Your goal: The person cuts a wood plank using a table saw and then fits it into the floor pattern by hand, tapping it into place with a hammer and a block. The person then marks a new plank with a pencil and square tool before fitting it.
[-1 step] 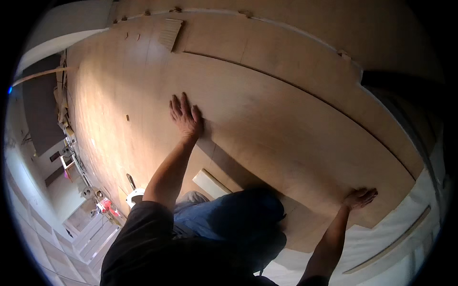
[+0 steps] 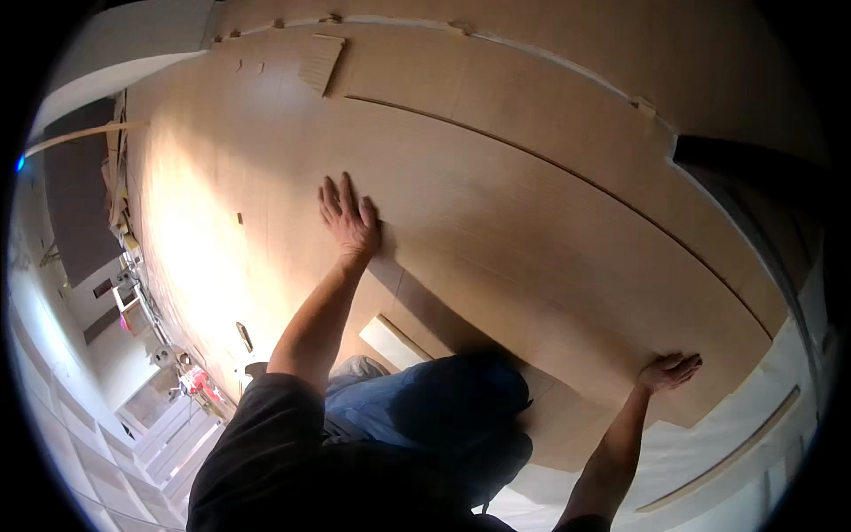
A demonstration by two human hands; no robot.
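Observation:
My left hand (image 2: 348, 217) rests palm down on a pale wood floor plank (image 2: 496, 222), its fingers spread. Farther right, my right hand (image 2: 671, 371) lies on the same plank near its right end, fingers stretched out. A narrow dark gap (image 2: 567, 174) runs along the far edge of the plank, between it and the neighbouring boards. Neither hand grips anything. Below my left hand, beside my knee, lies a short pale block (image 2: 393, 342).
A ridged scrap (image 2: 322, 66) lies beyond the plank's left end. White underlay (image 2: 700, 434) with a thin wood strip (image 2: 722, 450) shows at right. A slim dark tool (image 2: 243, 335) lies left of my forearm. Clutter (image 2: 161, 355) lines the left wall.
The light on the floor at left has grown brighter. Both hands stay in place on the plank; the view has shifted very slightly.

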